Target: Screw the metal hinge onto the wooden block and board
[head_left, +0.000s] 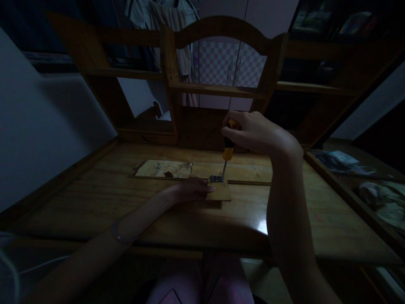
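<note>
My right hand (242, 128) is wrapped round the black and yellow handle of a screwdriver (228, 151), which points down, slightly tilted. Its tip meets the right end of a small metal hinge (217, 178). That hinge lies at the far edge of a small wooden board (220, 192). With my left hand (193, 189) I grip the small board by its left side, the thumb on top. Behind it a long wooden plank (234, 171) lies across the desk, with a peeling, stained pale patch on its left part. Any screw under the tip is too small to make out.
The wooden desk (126, 190) carries a shelf frame (218, 90) along its back. A white wall (63, 114) stands to the left. At the right, an open compartment (335, 185) holds plastic packets and cloth. My legs are under the desk's front edge.
</note>
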Available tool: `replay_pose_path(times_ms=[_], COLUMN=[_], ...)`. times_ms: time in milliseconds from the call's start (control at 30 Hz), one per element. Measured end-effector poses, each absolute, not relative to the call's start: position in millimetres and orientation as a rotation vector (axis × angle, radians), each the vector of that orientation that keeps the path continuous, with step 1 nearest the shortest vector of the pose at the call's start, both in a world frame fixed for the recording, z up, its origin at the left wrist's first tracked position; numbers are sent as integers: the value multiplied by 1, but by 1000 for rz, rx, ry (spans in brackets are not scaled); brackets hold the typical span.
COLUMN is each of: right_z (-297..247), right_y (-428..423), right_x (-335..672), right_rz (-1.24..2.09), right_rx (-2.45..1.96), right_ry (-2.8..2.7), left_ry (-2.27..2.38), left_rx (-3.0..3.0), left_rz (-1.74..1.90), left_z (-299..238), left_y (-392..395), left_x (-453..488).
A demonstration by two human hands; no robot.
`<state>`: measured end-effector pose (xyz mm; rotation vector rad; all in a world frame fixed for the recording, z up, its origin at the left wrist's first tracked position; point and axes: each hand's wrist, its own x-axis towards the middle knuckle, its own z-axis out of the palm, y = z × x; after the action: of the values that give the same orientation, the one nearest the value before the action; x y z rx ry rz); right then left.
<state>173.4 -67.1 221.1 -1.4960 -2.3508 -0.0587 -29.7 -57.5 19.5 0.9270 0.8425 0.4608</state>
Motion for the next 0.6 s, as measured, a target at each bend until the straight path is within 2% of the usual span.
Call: replay_pose_path(times_ms=[600], right_z=[221], right_y=[-67], right_x=[175], right_rz=[-30], right_rx=[-1549], right_ry=[-2341], left_ry=[877], left_rx=[908], left_rz=[475], left_z=[23], left_y=[-60], left_x=[-28])
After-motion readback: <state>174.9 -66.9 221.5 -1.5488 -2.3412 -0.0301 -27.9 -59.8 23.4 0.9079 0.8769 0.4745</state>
